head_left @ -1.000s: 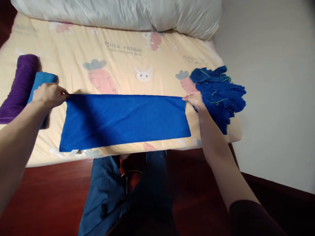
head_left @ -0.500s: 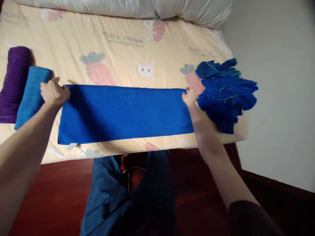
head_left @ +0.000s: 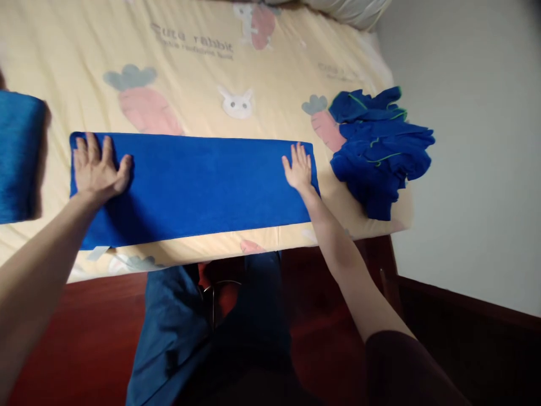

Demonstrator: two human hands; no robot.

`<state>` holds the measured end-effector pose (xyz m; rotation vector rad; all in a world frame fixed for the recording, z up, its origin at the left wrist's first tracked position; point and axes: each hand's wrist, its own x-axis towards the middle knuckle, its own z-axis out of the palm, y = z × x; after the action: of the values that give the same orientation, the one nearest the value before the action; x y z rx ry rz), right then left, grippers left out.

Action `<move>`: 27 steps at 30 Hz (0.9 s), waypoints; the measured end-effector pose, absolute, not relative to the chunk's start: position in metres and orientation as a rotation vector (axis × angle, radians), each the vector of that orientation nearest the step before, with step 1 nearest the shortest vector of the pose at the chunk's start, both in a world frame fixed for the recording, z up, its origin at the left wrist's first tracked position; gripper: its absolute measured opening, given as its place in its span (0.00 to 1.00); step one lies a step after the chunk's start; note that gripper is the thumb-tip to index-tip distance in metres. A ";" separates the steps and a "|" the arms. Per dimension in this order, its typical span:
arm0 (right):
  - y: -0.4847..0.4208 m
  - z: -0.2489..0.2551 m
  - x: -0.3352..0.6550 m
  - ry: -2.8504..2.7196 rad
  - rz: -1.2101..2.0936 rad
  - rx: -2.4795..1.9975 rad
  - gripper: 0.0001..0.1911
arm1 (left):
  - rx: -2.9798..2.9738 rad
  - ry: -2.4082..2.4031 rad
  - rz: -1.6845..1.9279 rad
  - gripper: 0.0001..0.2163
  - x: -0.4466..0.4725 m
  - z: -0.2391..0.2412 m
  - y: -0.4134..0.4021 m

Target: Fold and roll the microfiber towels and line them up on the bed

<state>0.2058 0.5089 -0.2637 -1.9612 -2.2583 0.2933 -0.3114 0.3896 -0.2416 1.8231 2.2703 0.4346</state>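
Note:
A folded blue towel (head_left: pixel 198 183) lies as a long strip across the near edge of the bed. My left hand (head_left: pixel 98 168) rests flat on its left end, fingers spread. My right hand (head_left: pixel 298 167) lies flat on its right end, fingers stretched out. Neither hand grips the cloth.
The bed has a yellow sheet (head_left: pixel 190 79) printed with carrots and rabbits. A rolled teal towel (head_left: pixel 17 155) sits at the left edge. A heap of blue cloths (head_left: pixel 376 152) lies at the bed's right corner by the white wall. My legs and a dark red floor (head_left: pixel 84 332) are below.
Both hands let go of the towel's far corners and now press flat on its ends. The view has shifted right, so the purple roll is out of frame.

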 end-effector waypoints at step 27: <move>0.236 -0.210 0.201 -1.785 0.453 -2.047 0.38 | 1.511 2.426 0.329 0.37 -0.192 -0.240 0.085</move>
<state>0.2011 0.2361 -0.2096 -2.0472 -1.7853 0.4534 -0.1923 0.0846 -0.2400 1.5111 2.4262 0.3289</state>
